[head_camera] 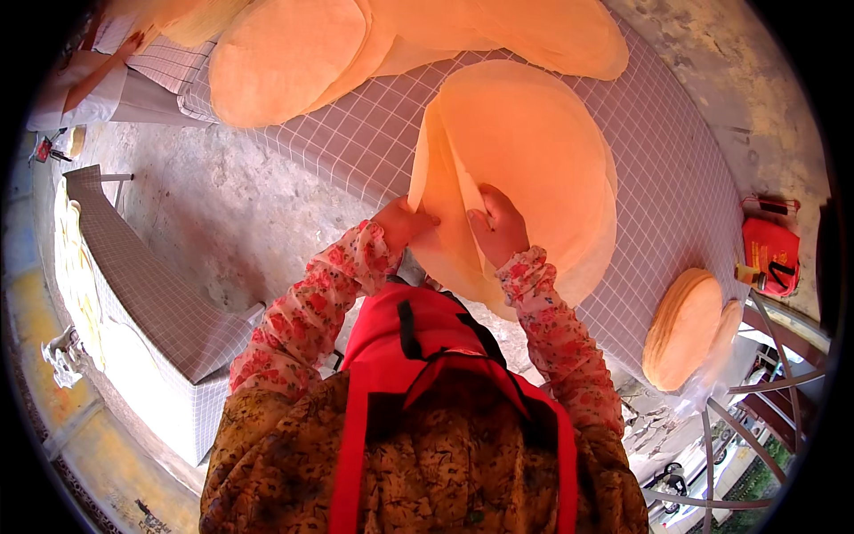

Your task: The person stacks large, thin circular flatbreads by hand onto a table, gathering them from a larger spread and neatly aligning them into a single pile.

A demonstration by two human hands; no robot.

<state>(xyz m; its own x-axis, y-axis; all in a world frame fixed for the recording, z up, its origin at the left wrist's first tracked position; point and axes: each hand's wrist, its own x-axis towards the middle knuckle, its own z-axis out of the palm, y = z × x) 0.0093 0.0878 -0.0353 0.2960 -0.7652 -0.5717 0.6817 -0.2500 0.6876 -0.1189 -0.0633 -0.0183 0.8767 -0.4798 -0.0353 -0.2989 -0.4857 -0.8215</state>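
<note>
Several thin, round orange sheets [527, 153] lie loosely layered on a checked table covering [353, 140], overhanging its near edge. My left hand [405, 223] pinches the near left edge of a sheet between thumb and fingers. Close to its right, my right hand [499, 223] grips a raised, folded-back sheet edge, its thumb on the near side. Between the hands the sheets part in a narrow, upright fold. Which layers each hand holds is hard to tell. Both forearms wear floral sleeves.
More round sheets [287, 60] are spread along the far side. A neat stack of discs [684, 327] sits at the table's right end, near a red bag [770, 253]. A second checked table [153, 280] stands left. Another person's arm [100, 77] reaches in at upper left.
</note>
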